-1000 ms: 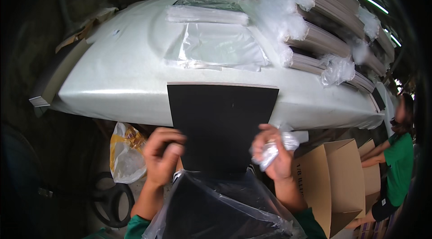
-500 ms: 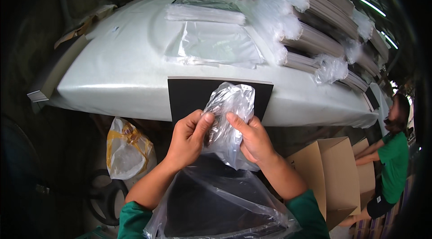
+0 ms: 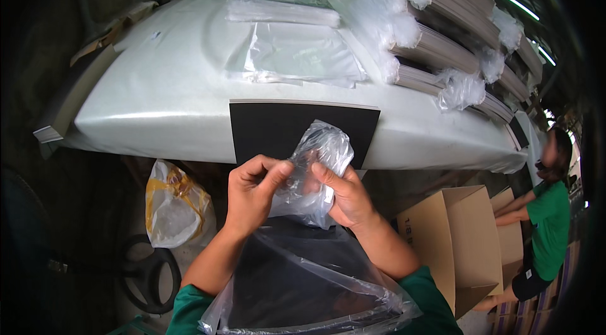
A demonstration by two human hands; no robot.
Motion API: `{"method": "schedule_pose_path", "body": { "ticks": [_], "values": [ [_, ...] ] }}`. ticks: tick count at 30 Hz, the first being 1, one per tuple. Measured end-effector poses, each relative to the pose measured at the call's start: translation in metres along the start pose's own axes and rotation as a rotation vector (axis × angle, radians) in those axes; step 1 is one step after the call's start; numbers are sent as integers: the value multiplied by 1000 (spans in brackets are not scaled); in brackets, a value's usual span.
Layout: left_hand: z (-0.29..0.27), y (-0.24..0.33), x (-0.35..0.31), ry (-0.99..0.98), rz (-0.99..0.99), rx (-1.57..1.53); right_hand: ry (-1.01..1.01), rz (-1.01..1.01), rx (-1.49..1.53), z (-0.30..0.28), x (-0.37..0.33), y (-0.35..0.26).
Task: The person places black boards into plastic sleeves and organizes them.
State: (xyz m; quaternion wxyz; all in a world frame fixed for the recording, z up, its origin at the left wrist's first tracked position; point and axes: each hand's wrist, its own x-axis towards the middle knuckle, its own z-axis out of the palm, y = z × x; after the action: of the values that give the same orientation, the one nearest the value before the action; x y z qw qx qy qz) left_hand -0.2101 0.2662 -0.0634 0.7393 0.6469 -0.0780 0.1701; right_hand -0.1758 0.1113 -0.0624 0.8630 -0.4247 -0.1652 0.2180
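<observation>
Bunched clear plastic [image 3: 326, 136], which looks like a bag, is held up between my hands in front of my body. My left hand [image 3: 254, 191] pinches its left side between thumb and fingers. On the other side my right hand [image 3: 348, 196] grips it, thumb on top. Behind the plastic, a black board stack [image 3: 259, 123] lies on the near edge of the white-covered table [image 3: 151, 98]. Below my hands, close to my body, a dark flat panel [image 3: 284, 278] sits under loose clear plastic; whether it joins the held plastic is unclear.
Flat clear bags [image 3: 303, 51] lie mid-table. Tall stacks of plastic-wrapped boards [image 3: 435, 48] stand at right. An open cardboard box [image 3: 473, 234] is at lower right, beside a person in green [image 3: 549, 221]. A white bag [image 3: 177, 209] and black wheel-shaped base [image 3: 151, 275] are lower left.
My left hand has shifted slightly left and down, and the plastic between my hands has changed shape, its top edge sitting a little lower. Both hands keep hold.
</observation>
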Motion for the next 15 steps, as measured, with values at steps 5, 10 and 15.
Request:
{"method": "schedule_pose_path", "body": {
  "ticks": [5, 10, 15],
  "values": [
    [0, -1, -2, 52, -9, 169, 71, -10, 51, 0, -3, 8],
    [0, -4, 0, 11, 29, 263, 76, 60, 214, -1, -12, 8],
    [-9, 11, 3, -44, -346, -655, -293, 10, -301, -23, -25, -1]
  ]
}}
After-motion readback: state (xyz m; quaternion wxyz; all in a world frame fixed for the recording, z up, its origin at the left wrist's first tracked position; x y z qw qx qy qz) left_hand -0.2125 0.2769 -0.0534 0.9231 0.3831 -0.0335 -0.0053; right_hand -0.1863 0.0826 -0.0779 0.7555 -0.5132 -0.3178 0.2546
